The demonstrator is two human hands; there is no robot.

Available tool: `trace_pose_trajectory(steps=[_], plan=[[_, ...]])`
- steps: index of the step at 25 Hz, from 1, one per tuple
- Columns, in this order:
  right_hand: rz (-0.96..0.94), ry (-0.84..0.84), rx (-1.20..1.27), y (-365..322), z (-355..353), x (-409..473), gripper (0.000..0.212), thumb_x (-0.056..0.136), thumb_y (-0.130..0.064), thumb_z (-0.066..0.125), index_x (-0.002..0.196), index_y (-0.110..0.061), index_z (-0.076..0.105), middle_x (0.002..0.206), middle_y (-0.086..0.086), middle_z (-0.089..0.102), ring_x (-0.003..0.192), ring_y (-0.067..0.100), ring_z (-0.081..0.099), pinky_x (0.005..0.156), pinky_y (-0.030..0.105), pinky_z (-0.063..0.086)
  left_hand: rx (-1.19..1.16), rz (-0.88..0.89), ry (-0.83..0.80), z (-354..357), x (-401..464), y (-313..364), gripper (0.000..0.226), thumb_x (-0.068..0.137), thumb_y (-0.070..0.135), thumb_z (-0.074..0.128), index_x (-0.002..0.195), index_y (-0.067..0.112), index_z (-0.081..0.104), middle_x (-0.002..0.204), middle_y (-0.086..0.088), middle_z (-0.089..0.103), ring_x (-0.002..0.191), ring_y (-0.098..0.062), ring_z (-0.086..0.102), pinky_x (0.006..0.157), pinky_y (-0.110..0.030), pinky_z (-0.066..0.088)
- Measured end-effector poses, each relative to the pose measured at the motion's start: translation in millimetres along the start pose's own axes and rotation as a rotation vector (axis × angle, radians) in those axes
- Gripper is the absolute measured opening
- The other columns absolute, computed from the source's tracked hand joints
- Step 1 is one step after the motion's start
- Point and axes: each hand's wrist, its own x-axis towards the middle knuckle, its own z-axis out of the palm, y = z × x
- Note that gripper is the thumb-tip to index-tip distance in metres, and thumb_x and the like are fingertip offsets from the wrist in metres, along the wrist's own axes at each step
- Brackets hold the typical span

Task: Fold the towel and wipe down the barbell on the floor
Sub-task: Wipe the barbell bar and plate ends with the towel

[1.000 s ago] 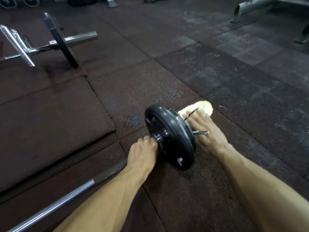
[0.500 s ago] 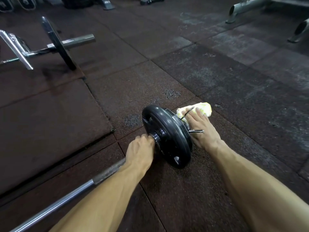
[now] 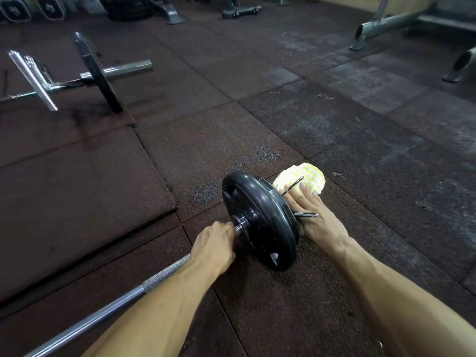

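The long steel barbell (image 3: 108,309) lies on the dark rubber-tiled floor (image 3: 347,140), and its black round weight plate (image 3: 260,222) serves as the landmark here. On the near side of the plate, the left hand (image 3: 213,249) has its fingers curled round the bar right against the hub, probably to stop the bar rolling while the far end is rubbed. Beyond the plate, the right hand (image 3: 313,215) lies with straight fingers pressed onto the bunched yellow-and-white towel (image 3: 300,179), which covers the sleeve end. A chrome spring collar (image 3: 306,215) pokes out by that hand, touching the plate's outer face. Wiping seems under way at the sleeve; the shaft on the near side looks untouched.
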Motion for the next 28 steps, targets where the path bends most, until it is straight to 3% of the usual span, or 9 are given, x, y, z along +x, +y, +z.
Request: trace_pose_trajectory(steps=[3, 5, 9, 12, 15, 18, 22, 25, 28], plan=[[0.169, 0.125, 0.276, -1, -14, 10, 0.04, 0.103, -0.022, 0.044, 0.143, -0.025, 0.045, 0.151, -0.007, 0.042, 0.143, 0.021, 0.029, 0.115, 0.035, 0.025, -0.02, -0.006, -0.068, -5, 0, -4, 0.015, 0.083, 0.013, 0.055, 0.097, 0.015, 0.05, 0.098, -0.011, 0.062, 0.093, -0.035, 0.063, 0.068, -0.036, 0.047], [0.414, 0.313, 0.558, -11, -25, 18, 0.028, 0.095, -0.014, 0.052, 0.113, -0.029, 0.067, 0.116, -0.005, 0.067, 0.108, 0.019, 0.06, 0.087, 0.038, 0.049, 0.037, 0.021, -0.082, -7, -6, -8, 0.039, 0.087, 0.021, 0.056, 0.124, 0.018, 0.046, 0.112, -0.009, 0.062, 0.1, -0.033, 0.062, 0.076, -0.04, 0.051], [0.768, 0.588, 0.852, -21, -53, 20, 0.036, 0.089, -0.009, 0.062, 0.098, -0.043, 0.072, 0.089, -0.007, 0.072, 0.071, 0.001, 0.063, 0.063, 0.013, 0.048, 0.242, 0.079, 0.016, -8, -22, -23, 0.071, 0.088, 0.025, 0.061, 0.146, 0.01, 0.022, 0.141, -0.006, 0.044, 0.117, -0.027, 0.052, 0.086, -0.04, 0.048], [0.587, 0.785, 0.585, -46, -90, 28, 0.042, 0.09, -0.002, 0.058, 0.124, -0.025, 0.067, 0.119, 0.001, 0.068, 0.107, 0.011, 0.062, 0.089, 0.003, 0.038, 0.352, 0.133, 0.041, -15, -29, -33, 0.076, 0.09, 0.03, 0.06, 0.147, 0.004, 0.017, 0.139, -0.01, 0.043, 0.117, -0.028, 0.049, 0.088, -0.038, 0.045], [0.181, 0.857, 0.376, -107, -116, 36, 0.05, 0.083, 0.013, 0.047, 0.126, -0.008, 0.064, 0.132, 0.011, 0.061, 0.122, 0.024, 0.056, 0.106, 0.024, 0.04, 0.369, 0.126, 0.045, -22, -41, -35, 0.068, 0.089, 0.032, 0.06, 0.141, 0.003, 0.027, 0.129, -0.01, 0.049, 0.113, -0.028, 0.051, 0.086, -0.039, 0.046], [-0.13, 0.599, 0.204, -178, -94, 26, 0.052, 0.079, 0.005, 0.041, 0.124, -0.007, 0.063, 0.132, 0.012, 0.06, 0.123, 0.035, 0.053, 0.105, 0.044, 0.04, 0.355, 0.019, -0.012, -30, -58, -49, 0.044, 0.089, 0.03, 0.061, 0.126, 0.01, 0.047, 0.122, -0.008, 0.056, 0.11, -0.027, 0.055, 0.083, -0.038, 0.047], [-0.064, -0.077, 0.045, -217, -18, -4, 0.056, 0.085, -0.032, 0.033, 0.138, -0.018, 0.045, 0.145, 0.005, 0.047, 0.136, 0.034, 0.04, 0.108, 0.051, 0.034, 0.352, -0.047, -0.027, -32, -86, -74, 0.03, 0.09, 0.026, 0.058, 0.118, 0.015, 0.053, 0.118, -0.005, 0.058, 0.109, -0.026, 0.057, 0.081, -0.037, 0.046], [-0.003, 0.03, -0.019, -215, -13, 14, 0.05, 0.098, -0.041, 0.028, 0.14, -0.02, 0.045, 0.151, 0.008, 0.041, 0.14, 0.033, 0.035, 0.113, 0.051, 0.029, 0.319, -0.014, 0.0, -30, -102, -86, 0.022, 0.092, 0.018, 0.052, 0.114, 0.016, 0.05, 0.114, -0.005, 0.058, 0.104, -0.027, 0.058, 0.077, -0.04, 0.046], [0.08, -0.142, -0.05, -220, -2, 38, 0.057, 0.101, -0.045, 0.016, 0.153, -0.022, 0.022, 0.163, 0.004, 0.014, 0.151, 0.028, 0.0, 0.12, 0.049, 0.004, 0.293, -0.03, 0.011, -27, -113, -94, 0.019, 0.093, 0.016, 0.05, 0.112, 0.016, 0.049, 0.112, -0.005, 0.058, 0.102, -0.027, 0.059, 0.075, -0.041, 0.046]])
